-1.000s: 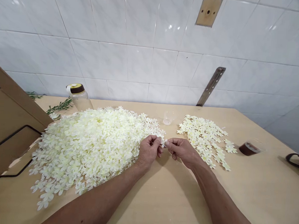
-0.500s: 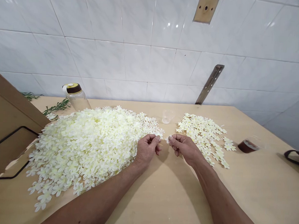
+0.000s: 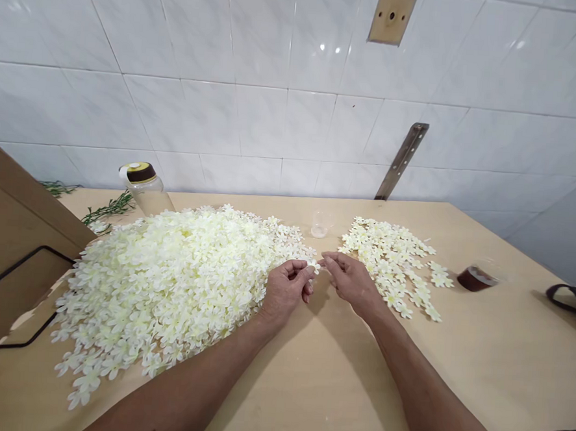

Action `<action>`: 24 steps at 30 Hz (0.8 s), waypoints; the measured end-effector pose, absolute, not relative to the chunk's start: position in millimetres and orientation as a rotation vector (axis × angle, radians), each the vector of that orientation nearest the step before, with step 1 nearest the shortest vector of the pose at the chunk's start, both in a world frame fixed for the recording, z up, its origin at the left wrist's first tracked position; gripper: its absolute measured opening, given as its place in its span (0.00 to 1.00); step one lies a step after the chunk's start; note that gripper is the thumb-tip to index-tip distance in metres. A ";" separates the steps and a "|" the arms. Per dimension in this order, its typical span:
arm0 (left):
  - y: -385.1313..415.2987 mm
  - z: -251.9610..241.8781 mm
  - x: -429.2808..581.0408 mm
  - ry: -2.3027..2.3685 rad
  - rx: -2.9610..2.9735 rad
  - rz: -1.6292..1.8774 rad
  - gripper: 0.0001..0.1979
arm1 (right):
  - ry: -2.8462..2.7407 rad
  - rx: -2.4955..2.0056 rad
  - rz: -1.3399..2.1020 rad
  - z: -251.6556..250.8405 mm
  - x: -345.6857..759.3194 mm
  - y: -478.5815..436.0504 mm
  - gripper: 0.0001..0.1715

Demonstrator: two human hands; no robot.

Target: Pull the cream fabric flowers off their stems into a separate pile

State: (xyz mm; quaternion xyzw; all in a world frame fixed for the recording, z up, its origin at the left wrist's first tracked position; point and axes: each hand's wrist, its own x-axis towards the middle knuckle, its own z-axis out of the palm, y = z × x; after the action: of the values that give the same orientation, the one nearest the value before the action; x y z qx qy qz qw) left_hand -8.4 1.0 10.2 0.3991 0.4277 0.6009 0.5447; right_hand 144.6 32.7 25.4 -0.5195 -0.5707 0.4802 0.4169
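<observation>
A big heap of cream-white artificial flower heads (image 3: 167, 279) covers the left half of the wooden table (image 3: 307, 373). A smaller, flatter spread of the same flowers (image 3: 395, 258) lies to the right. My left hand (image 3: 286, 292) rests at the heap's right edge, fingers curled, pinching a small white flower (image 3: 314, 267) at its fingertips. My right hand (image 3: 351, 281) is just right of it, thumb and fingers pinched together and touching the same flower. Both forearms reach in from the bottom edge.
A clear plastic cup (image 3: 320, 224) stands between the two flower piles. A bottle with a brown lid (image 3: 146, 186) and green sprigs (image 3: 107, 208) sit at back left. A brown board with black wire (image 3: 12, 251) leans left. A brown tape roll (image 3: 474, 277) and a black strap (image 3: 573, 299) lie at the right.
Half a second ago my hands were slightly apart, each pinching. Now the fingertips meet again over one flower. The view has shifted a little.
</observation>
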 end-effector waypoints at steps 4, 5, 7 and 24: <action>0.3 9.2 -6.6 1.037 0.997 1.415 0.17 | -1.403 -1.226 1.488 34.6 143.8 28.0 0.29; 0.0 9.0 -6.3 1.046 1.009 1.410 0.17 | -1.415 -1.214 1.542 35.9 143.8 27.1 0.29; -0.6 8.7 -5.8 1.061 1.025 1.404 0.17 | -1.423 -1.210 1.582 36.8 144.0 26.0 0.29; -1.6 10.2 -7.9 1.075 1.051 1.384 0.15 | -1.322 -1.254 1.519 30.0 145.7 29.4 0.30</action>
State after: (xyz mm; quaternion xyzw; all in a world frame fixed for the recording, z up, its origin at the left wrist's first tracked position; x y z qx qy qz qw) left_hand -7.9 -1.6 10.2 0.4386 0.4489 0.5776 0.5219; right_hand 145.7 29.4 30.0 -0.4901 -0.5164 0.5935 0.3753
